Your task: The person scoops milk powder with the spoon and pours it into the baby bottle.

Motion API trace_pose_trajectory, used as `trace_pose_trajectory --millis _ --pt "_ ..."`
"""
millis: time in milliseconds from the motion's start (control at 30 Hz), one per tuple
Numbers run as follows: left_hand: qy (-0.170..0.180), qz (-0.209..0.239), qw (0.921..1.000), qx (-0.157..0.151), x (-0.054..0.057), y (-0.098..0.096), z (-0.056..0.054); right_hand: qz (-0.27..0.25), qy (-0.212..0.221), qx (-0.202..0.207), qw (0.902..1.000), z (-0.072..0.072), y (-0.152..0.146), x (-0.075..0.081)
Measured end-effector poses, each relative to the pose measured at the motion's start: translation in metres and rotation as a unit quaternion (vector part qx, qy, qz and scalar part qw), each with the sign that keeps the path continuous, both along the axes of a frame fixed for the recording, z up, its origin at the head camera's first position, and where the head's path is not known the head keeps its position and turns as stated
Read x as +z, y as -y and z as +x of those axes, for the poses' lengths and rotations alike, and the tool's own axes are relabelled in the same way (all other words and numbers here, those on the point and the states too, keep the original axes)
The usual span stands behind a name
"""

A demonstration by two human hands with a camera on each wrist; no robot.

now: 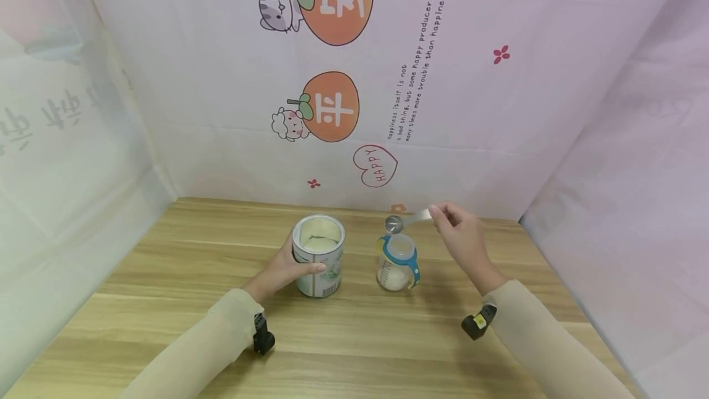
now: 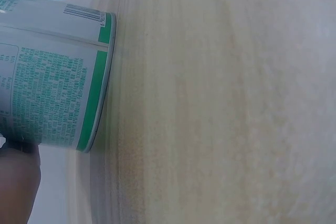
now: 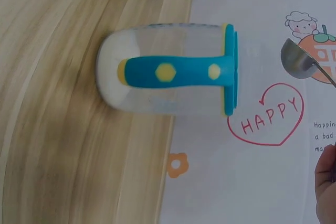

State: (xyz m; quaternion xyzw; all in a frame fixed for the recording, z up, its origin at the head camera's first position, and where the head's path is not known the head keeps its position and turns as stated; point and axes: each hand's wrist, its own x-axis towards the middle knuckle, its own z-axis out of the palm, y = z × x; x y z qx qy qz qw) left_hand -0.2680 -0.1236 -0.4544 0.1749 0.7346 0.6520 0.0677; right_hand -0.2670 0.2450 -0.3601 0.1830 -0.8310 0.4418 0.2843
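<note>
An open milk powder can (image 1: 331, 273), white with green print, stands on the table at centre, pale powder (image 1: 320, 245) inside. My left hand (image 1: 284, 271) grips its side, thumb across the front. Right of it stands a clear baby bottle (image 1: 392, 270) without a lid, its collar and handles (image 3: 178, 72) blue and yellow. White powder (image 3: 114, 80) lies in its bottom. My right hand (image 1: 464, 239) pinches the handle of a metal measuring spoon (image 1: 394, 224), whose bowl hangs over the bottle's mouth. In the right wrist view the spoon's bowl (image 3: 298, 61) appears beyond the bottle's rim.
The wood-grain table (image 1: 354, 343) runs back to a white printed cloth (image 1: 443, 171) with orange fruit drawings. Cloth walls (image 1: 620, 189) also close in both sides. Black wrist cameras (image 1: 263, 334) sit on both sleeves.
</note>
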Motion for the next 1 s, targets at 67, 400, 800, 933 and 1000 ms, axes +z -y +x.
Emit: trace_pose_trajectory --millis 67,400,800,933,1000 --pt "0.0 0.001 1.0 0.0 0.0 0.0 0.0 -0.008 0.011 0.007 0.9999 -0.001 0.005 0.003" --pt "0.004 -0.014 0.9998 0.011 0.0 0.0 0.0 -0.022 0.064 0.026 0.9974 -0.008 0.033 0.015" --pt "0.001 -0.012 0.9999 0.01 -0.001 -0.001 -0.001 -0.033 0.08 0.093 0.9919 0.009 0.081 0.044" --pt "-0.002 -0.013 0.9999 0.009 0.0 -0.001 -0.001 -0.036 0.078 0.112 0.99 -0.008 0.087 0.03" --pt "-0.002 -0.014 0.9998 0.01 0.0 -0.001 0.0 -0.034 0.071 0.125 0.989 -0.012 0.091 0.027"
